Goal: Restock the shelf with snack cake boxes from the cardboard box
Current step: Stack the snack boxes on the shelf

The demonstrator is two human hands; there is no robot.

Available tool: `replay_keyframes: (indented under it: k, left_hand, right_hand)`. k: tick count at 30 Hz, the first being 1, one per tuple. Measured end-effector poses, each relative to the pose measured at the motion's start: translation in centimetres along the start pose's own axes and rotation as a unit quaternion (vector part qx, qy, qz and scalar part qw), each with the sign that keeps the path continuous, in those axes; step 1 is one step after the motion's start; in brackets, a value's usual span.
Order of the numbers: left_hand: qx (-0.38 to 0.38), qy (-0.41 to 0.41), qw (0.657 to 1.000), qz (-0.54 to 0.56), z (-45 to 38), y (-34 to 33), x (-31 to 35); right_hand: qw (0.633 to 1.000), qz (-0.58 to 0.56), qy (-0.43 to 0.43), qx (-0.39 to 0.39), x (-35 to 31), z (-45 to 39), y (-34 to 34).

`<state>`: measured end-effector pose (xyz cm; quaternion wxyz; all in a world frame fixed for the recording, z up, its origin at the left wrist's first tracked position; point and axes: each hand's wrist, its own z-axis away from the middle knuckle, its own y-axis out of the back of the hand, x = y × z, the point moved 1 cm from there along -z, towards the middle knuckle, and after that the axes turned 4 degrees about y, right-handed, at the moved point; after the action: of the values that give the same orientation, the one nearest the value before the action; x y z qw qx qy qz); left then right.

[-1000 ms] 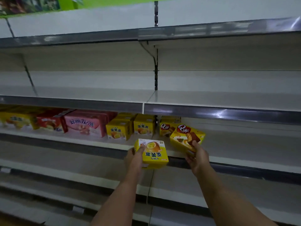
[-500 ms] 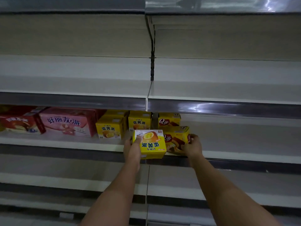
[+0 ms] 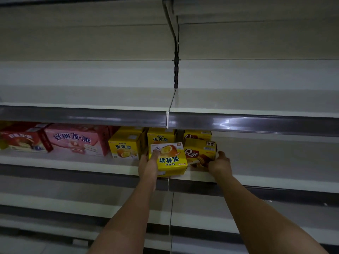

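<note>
shelf (image 3: 77, 163) holds a row of snack cake boxes. my left hand (image 3: 148, 163) grips a yellow egg-pie box (image 3: 167, 159), upside down, at the shelf's front edge. my right hand (image 3: 220, 163) grips a q-brand box (image 3: 199, 151) resting on the shelf just right of it. pink box (image 3: 77, 139) sits further left.
</note>
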<state>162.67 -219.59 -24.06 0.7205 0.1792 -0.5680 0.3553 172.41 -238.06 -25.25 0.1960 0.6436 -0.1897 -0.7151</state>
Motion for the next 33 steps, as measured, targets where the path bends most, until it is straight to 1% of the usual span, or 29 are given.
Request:
replay_keyframes:
  k: [1, 3, 5, 7, 9, 12, 14, 16, 17, 19, 20, 21, 22, 23, 24, 25, 26, 27, 28, 29, 31, 33]
  left_hand:
    - [-0.001, 0.001, 1.0, -0.001, -0.3, -0.1, 0.0]
    - [-0.011, 0.003, 1.0, 0.002, -0.6, -0.3, 0.3]
    - [-0.016, 0.005, 1.0, 0.011, -1.0, -0.2, 0.6]
    - [-0.003, -0.003, 1.0, 0.016, -1.4, 0.4, 1.1]
    - [0.005, -0.003, 1.0, 0.007, -1.7, 1.2, 1.5]
    - [-0.014, -0.014, 1.0, -0.024, -1.5, 2.3, 2.1]
    - [-0.021, -0.023, 0.999, -0.032, -1.5, 2.6, 2.2]
    - [-0.03, -0.029, 0.999, -0.03, -1.4, 2.8, 2.3]
    - [-0.038, -0.033, 0.998, -0.03, -1.3, 2.9, 2.4]
    - [-0.062, -0.039, 0.997, -0.033, -1.0, 2.8, 2.6]
    - [-0.076, -0.045, 0.995, -0.038, -0.9, 2.6, 2.8]
    - [-0.091, -0.051, 0.993, -0.047, -0.7, 2.4, 3.1]
    - [-0.109, -0.058, 0.991, -0.057, -0.4, 2.1, 3.4]
    - [-0.125, -0.063, 0.988, -0.06, -0.2, 1.9, 3.6]
    - [-0.134, -0.064, 0.987, -0.058, -0.2, 1.7, 3.8]
    - [-0.136, -0.062, 0.987, -0.051, -0.2, 1.7, 3.9]
    - [-0.131, -0.06, 0.989, -0.038, -0.2, 1.8, 3.9]
    - [-0.128, -0.053, 0.99, -0.022, -0.3, 2.1, 3.8]
    - [-0.132, -0.046, 0.99, -0.004, -0.3, 2.4, 3.6]
    - [-0.137, -0.038, 0.99, 0.009, -0.4, 2.6, 3.4]
    - [-0.133, -0.028, 0.991, 0.004, -0.3, 2.8, 2.9]
    - [-0.1, -0.041, 0.994, -0.026, -0.1, 2.6, 2.7]
  right_hand:
    - [0.999, 0.016, 0.012, 0.046, -0.1, 0.5, -0.1]
    - [0.985, 0.043, 0.073, 0.153, -0.7, 2.1, -0.3]
    - [0.971, 0.029, 0.113, 0.21, -1.5, 3.7, -0.7]
    - [0.962, 0.015, 0.13, 0.238, -2.0, 4.6, -0.9]
    - [0.958, 0.032, 0.139, 0.249, -2.4, 5.0, -0.9]
    - [0.967, 0.05, 0.123, 0.216, -2.8, 5.3, -1.3]
    - [0.974, 0.038, 0.109, 0.194, -2.7, 5.1, -1.1]
    - [0.976, 0.013, 0.1, 0.191, -2.6, 5.2, -0.9]
    - [0.973, 0.017, 0.11, 0.202, -2.6, 5.5, -0.9]
    - [0.955, 0.08, 0.17, 0.228, -3.5, 6.4, -1.2]
    - [0.951, 0.119, 0.2, 0.205, -4.2, 6.8, -1.8]
    - [0.95, 0.157, 0.221, 0.155, -5.0, 7.1, -2.4]
    - [0.952, 0.181, 0.23, 0.088, -5.7, 7.0, -3.0]
    - [0.959, 0.184, 0.216, 0.016, -6.2, 7.0, -3.4]
    - [0.971, 0.142, 0.184, -0.055, -6.5, 6.9, -3.7]
    - [0.982, 0.064, 0.148, -0.102, -6.7, 6.8, -3.6]
    - [0.985, -0.029, 0.108, -0.13, -6.5, 6.6, -3.4]
    - [0.981, -0.105, 0.08, -0.14, -6.3, 6.6, -3.1]
    - [0.975, -0.164, 0.061, -0.14, -6.1, 6.6, -2.8]
    - [0.97, -0.192, 0.05, -0.139, -6.0, 6.6, -2.6]
    - [0.972, -0.172, 0.043, -0.156, -6.0, 7.4, -2.8]
    - [0.973, -0.154, 0.023, -0.174, -6.1, 8.6, -3.3]
